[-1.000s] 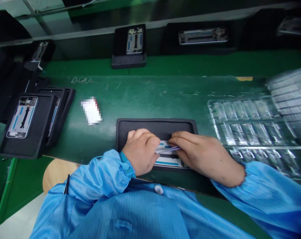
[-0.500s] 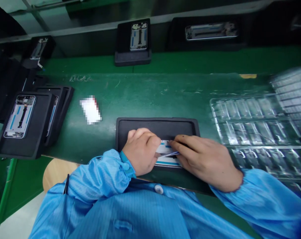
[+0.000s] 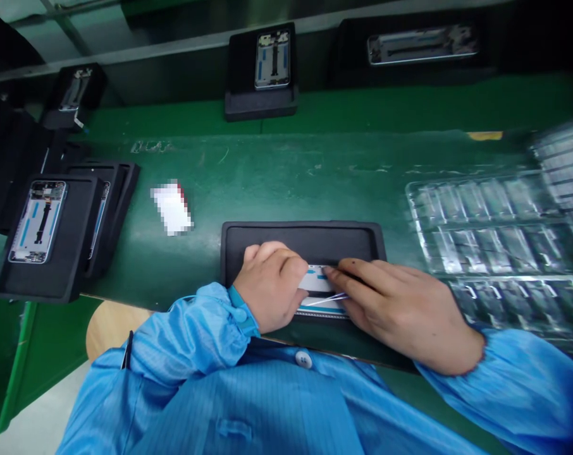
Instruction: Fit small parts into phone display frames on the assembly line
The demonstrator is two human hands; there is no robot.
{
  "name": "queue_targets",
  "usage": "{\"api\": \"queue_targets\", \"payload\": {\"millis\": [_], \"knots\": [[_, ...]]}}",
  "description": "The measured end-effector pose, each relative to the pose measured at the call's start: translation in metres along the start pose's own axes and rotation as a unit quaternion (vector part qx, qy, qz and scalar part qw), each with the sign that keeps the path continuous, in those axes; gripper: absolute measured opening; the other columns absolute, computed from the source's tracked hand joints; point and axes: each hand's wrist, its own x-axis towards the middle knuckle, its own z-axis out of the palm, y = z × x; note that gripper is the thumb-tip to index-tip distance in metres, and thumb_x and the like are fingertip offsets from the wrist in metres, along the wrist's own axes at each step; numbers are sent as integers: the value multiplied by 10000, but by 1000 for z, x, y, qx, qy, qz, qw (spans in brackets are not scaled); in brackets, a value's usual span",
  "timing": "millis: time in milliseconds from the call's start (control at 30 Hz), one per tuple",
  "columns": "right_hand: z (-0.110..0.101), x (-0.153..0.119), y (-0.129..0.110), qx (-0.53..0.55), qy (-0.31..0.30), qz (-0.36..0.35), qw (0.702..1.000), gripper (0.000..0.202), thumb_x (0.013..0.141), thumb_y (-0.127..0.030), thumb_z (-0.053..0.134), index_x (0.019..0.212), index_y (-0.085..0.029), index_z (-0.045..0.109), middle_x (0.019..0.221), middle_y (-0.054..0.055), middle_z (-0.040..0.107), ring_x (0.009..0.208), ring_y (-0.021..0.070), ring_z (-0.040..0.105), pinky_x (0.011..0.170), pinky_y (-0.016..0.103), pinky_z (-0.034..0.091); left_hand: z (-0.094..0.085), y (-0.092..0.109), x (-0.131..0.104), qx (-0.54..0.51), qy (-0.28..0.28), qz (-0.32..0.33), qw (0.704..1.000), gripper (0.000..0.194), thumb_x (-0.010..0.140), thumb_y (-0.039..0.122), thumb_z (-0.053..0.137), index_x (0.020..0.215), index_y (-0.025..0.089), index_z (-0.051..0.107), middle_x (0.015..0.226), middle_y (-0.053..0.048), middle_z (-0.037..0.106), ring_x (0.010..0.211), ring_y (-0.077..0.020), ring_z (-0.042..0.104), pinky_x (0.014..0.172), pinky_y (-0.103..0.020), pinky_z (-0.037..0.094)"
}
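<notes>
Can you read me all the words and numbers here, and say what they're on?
No words or numbers can be read.
White item: blurred out by pixels.
Pale marks on the green table: perhaps letters, too unclear.
Nearest open phone: any print is too small.

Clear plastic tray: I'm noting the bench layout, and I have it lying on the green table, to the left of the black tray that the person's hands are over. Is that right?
The side is wrong: the head view shows the clear plastic tray to the right of the black tray that the left hand and right hand are over. It does lie on the green table.
</notes>
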Motion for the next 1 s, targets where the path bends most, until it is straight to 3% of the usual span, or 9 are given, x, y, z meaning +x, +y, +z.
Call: {"api": "queue_targets", "payload": {"millis": [300,400,467,600,733,867,1000], "knots": [[-7,14,-18,27,-34,57,997,262,1052,-202,600,1240,-139,771,1186,138,814,883,257,755,719,414,574,0,-1,0,5,-4,4,1000,224,989,243,727,1187,221,626,1307,-129,763,1347,-359,622,1093,-576,463],[-20,14,-10,83,-53,70,993,328,1063,-217,570,1329,-159,752,1227,128,798,889,253,767,707,405,585,-1,-1,1,5,-3,-2,1000,202,995,252,712,1177,223,627,1300,-134,768,1338,-364,617,1094,-581,458],[-34,15,2,161,-28,104,981,312,1100,-248,562,1344,-208,754,1249,116,787,966,238,785,791,383,624,-1,-2,1,6,-2,-1,1000,214,986,251,714,1179,223,625,1301,-134,770,1341,-367,610,1100,-581,453],[-53,21,20,280,71,229,929,221,1130,-302,619,1201,-261,824,1254,123,765,1109,233,774,947,383,638,-1,-2,0,19,3,5,1000,233,967,241,723,1176,214,623,1292,-133,770,1336,-364,612,1099,-566,454],[-34,24,19,311,61,230,920,256,1117,-393,634,1115,-261,854,1059,81,841,974,265,814,913,436,689,0,-3,-1,31,13,7,999,240,968,256,731,1179,209,628,1298,-142,769,1336,-367,614,1098,-562,457],[-8,18,12,288,64,249,923,255,1091,-390,669,964,-252,842,981,53,861,852,252,833,788,387,703,1,-4,-1,32,16,15,999,260,961,258,741,1189,204,630,1298,-149,767,1339,-367,615,1106,-566,462],[-4,17,6,272,69,245,928,221,1068,-347,694,933,-249,838,950,42,858,792,236,823,793,385,706,2,-4,-1,33,16,9,999,261,955,251,741,1188,216,629,1299,-139,765,1335,-363,616,1103,-571,466]]}}
